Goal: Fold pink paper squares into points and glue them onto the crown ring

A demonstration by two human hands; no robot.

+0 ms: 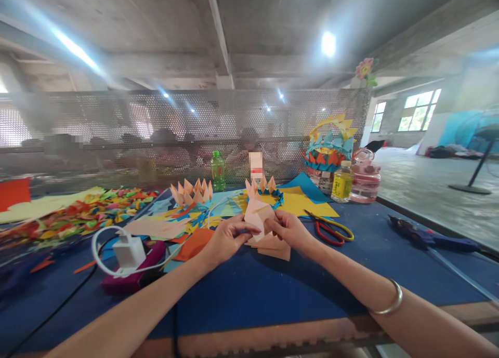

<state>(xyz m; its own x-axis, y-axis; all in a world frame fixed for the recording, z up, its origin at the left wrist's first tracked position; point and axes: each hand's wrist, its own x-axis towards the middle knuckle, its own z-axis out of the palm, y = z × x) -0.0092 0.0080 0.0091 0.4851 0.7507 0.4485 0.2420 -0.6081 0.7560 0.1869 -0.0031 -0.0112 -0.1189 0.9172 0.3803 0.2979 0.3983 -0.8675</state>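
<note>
A sheet of pale peach paper (259, 216), creased and partly folded, is held up between my two hands over the blue table. My left hand (226, 239) pinches its lower left side between thumb and fingers. On the right edge, my right hand (287, 230) closes its fingertips on the same paper. Just below lie more peach paper sheets (275, 248). Behind the held paper stand folded peach points (268, 183) beside a blue and yellow paper ring (277, 197). Farther left is a group of folded peach paper points (191, 193).
Pliers-like scissors with red and yellow handles (331, 233) lie to the right, beyond them a glue gun (432, 237). A white charger (129, 253) sits on a purple power strip (150, 264) at left. Bottles (343, 182) and a paper basket (330, 146) stand at the back right.
</note>
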